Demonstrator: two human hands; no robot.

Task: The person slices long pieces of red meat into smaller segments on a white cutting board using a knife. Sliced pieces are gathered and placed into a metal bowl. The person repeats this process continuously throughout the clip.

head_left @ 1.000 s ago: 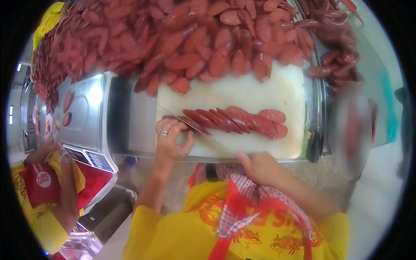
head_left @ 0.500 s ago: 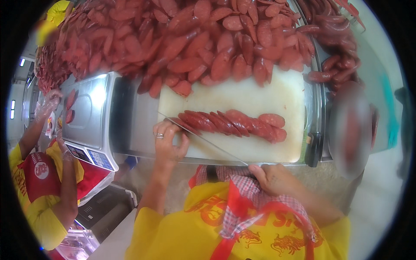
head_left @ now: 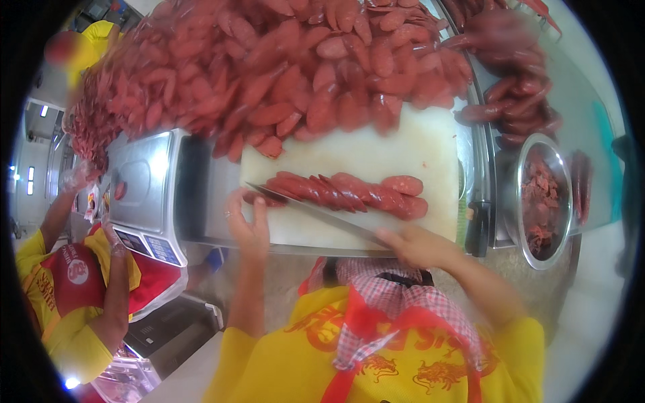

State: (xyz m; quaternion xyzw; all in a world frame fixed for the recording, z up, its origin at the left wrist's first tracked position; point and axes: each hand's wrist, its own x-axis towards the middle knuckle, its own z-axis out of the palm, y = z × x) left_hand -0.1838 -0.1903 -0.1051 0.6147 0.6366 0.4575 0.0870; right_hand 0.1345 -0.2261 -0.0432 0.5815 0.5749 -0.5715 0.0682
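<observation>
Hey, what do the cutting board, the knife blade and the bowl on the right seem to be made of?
Cutting board: probably plastic, dull off-white, with no wood grain showing. Knife blade: likely steel, smooth grey with a faint sheen. Bowl: apparently polished stainless steel, judging by its bright, silvery rim.

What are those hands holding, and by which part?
The right hand grips a knife by its handle end; the left hand holds a sausage piece at its left end.

White lights leftward, grey-brown floor below
</observation>
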